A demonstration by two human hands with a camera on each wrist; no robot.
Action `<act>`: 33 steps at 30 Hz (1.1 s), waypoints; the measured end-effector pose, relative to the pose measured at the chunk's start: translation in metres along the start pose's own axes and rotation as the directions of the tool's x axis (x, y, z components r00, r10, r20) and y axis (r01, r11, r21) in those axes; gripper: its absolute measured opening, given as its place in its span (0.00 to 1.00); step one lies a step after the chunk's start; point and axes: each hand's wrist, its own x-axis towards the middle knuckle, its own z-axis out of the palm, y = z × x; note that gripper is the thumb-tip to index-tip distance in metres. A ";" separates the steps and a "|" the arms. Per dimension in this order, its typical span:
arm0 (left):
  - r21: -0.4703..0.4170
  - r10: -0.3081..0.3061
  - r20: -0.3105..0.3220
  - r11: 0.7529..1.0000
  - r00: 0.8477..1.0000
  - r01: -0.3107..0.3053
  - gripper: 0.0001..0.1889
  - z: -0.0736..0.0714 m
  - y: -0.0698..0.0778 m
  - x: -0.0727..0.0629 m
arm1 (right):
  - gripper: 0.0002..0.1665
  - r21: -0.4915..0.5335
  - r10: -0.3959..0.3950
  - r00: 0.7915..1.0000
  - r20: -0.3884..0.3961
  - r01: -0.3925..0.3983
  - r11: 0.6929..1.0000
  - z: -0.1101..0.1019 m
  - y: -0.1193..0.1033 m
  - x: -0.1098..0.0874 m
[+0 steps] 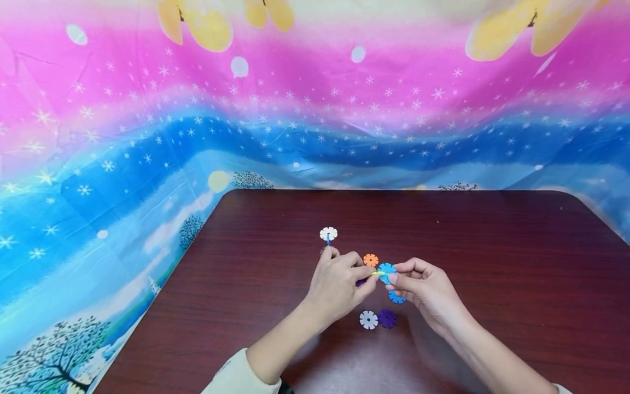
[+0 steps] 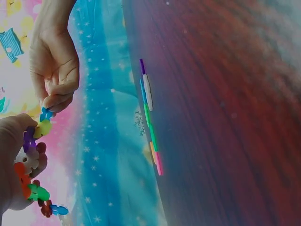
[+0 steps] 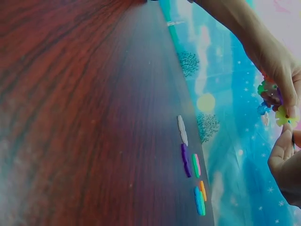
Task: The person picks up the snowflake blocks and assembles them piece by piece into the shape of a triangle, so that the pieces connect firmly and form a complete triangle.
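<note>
Nearest to the camera, at the bottom of the head view, was the cream sleeve of the left arm; the right sleeve was almost wholly cut off at the lower right. The grip of the left hand, near the centre of the frame, was closed around a chain of small notched discs, and in the head view it covered the greater part of them. At the left edge of the left wrist view more could be seen: yellow, purple, white, orange, green, brownish and blue pieces, some partly behind the fingers, so they could not be counted surely.

The grip of the right hand was pinching a light blue disc, just right of the frame's centre, against a yellow disc of the chain. How deeply the two were joined could not be made out. Above the left hand appeared a white disc with a thin blue piece; its connection was hidden.

On the dark red surface lay an orange disc between the hands, a blue disc partly covered by the right fingers, and, lower in the frame, a second white disc beside a purple disc. Both wrist views showed the lying pieces only edge-on, among them a pink piece, which the head view did not reveal.
</note>
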 end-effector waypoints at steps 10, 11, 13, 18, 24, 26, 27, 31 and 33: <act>-0.014 -0.002 -0.006 1.000 1.000 0.002 0.06 -0.002 -0.001 0.001 | 0.06 -0.014 -0.007 1.000 -0.027 0.007 1.000 0.005 -0.002 0.000; -0.018 -0.001 -0.002 1.000 1.000 0.001 0.06 -0.003 -0.001 0.001 | 0.06 -0.013 -0.011 1.000 -0.028 0.011 1.000 0.005 -0.002 0.000; -0.030 0.007 0.009 1.000 1.000 -0.007 0.07 -0.003 -0.001 0.001 | 0.06 -0.011 -0.016 0.999 -0.028 0.015 1.000 0.006 -0.003 0.000; -0.093 0.015 0.029 0.996 0.999 -0.012 0.09 -0.006 -0.002 0.002 | 0.06 -0.018 -0.033 0.999 -0.007 0.033 0.999 0.005 -0.005 -0.001; -0.137 -0.030 0.061 0.990 0.998 0.038 0.08 -0.007 -0.006 0.003 | 0.05 -0.062 -0.050 0.999 0.016 0.051 0.997 0.003 -0.010 0.000; -0.153 -0.049 0.078 0.986 0.996 0.061 0.08 -0.008 -0.008 0.002 | 0.05 -0.085 -0.052 0.998 0.040 0.056 0.995 0.000 -0.010 0.002; -0.165 -0.062 0.085 0.983 0.994 0.076 0.08 -0.008 -0.009 0.002 | 0.07 -0.099 -0.054 0.997 0.053 0.059 0.993 -0.002 -0.010 0.003; -0.211 -0.110 0.095 0.969 0.989 0.128 0.08 -0.010 -0.012 0.001 | 0.18 -0.231 -0.055 0.994 0.096 0.076 0.970 -0.013 -0.007 0.010; -0.219 -0.122 0.095 0.966 0.988 0.140 0.08 -0.010 -0.014 0.001 | 0.20 -0.355 -0.043 0.991 0.124 0.085 0.931 -0.019 -0.004 0.014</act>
